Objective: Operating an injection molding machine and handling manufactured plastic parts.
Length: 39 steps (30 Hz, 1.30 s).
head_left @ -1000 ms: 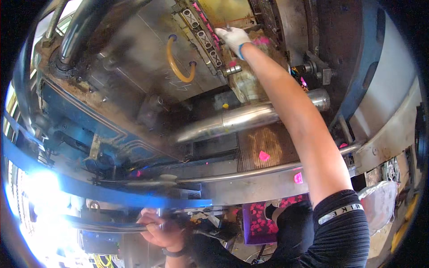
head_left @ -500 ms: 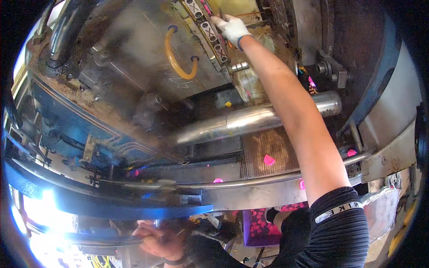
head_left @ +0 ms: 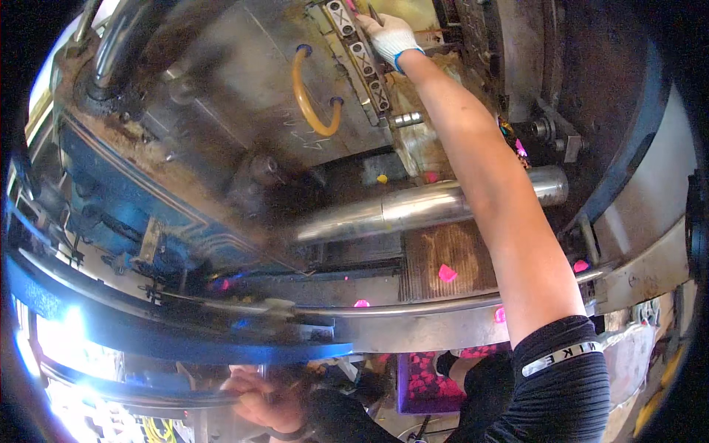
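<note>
The gloved right hand reaches up to the mould at the top of the machine, beside a yellow hose; whether its fingers grip anything cannot be told. The bare left hand closes its fingers on a rail below.

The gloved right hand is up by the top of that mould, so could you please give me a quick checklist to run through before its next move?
1. Glove on the right hand: ok, a white glove covers it.
2. What it grips: cannot tell; a thin dark tool shows by its fingers, but the hold is hidden.
3. Left hand steadied: ok, it grips the dark rail low at the machine's front.
4. Forearm clear of the steel tie bar: cannot tell, it crosses over the bar.
5. Yellow hose loop out of the way: ok, it sits left of the hand.
6. Pink scraps below: not ok, several lie loose.
</note>
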Each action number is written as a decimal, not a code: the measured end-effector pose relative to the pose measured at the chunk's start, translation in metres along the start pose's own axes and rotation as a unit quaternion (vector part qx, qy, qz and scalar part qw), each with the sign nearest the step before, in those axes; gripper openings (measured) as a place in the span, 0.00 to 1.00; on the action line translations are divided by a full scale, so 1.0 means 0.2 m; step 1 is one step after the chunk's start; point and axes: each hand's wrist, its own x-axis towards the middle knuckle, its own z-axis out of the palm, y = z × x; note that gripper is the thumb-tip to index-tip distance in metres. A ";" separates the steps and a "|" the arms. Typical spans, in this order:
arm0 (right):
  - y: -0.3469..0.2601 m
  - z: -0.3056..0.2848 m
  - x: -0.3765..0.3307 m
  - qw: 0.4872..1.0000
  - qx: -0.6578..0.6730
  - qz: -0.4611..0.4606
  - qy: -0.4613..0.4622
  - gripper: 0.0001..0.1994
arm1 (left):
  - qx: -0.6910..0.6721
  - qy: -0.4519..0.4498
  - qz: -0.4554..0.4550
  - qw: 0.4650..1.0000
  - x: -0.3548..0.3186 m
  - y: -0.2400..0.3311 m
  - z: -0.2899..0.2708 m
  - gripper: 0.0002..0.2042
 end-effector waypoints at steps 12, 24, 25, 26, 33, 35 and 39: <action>-0.10 -0.02 0.00 0.992 0.071 0.049 -0.087 0.30 | -0.147 -0.001 -0.050 0.988 0.01 0.06 0.04 0.12; 0.00 0.03 -0.01 0.999 0.010 0.034 0.041 0.33 | -0.185 -0.021 -0.050 0.981 -0.02 0.00 0.00 0.14; -0.06 0.00 0.01 0.996 0.050 0.073 0.020 0.33 | -0.188 -0.023 -0.053 0.981 -0.02 0.01 0.01 0.14; -0.14 0.00 0.02 0.989 0.092 0.114 -0.003 0.33 | -0.185 -0.028 -0.048 0.981 -0.01 0.03 0.01 0.14; -0.24 0.10 0.17 0.989 -0.083 -0.020 0.124 0.24 | -0.203 -0.031 -0.041 0.978 0.00 0.05 0.01 0.15; 0.15 -0.01 0.38 0.971 -0.181 -0.035 0.154 0.20 | -0.246 -0.051 -0.067 0.966 -0.02 0.05 0.08 0.15; 0.07 0.01 0.01 0.997 -0.036 0.060 -0.034 0.32 | -0.172 -0.006 -0.056 0.983 -0.01 0.05 0.04 0.14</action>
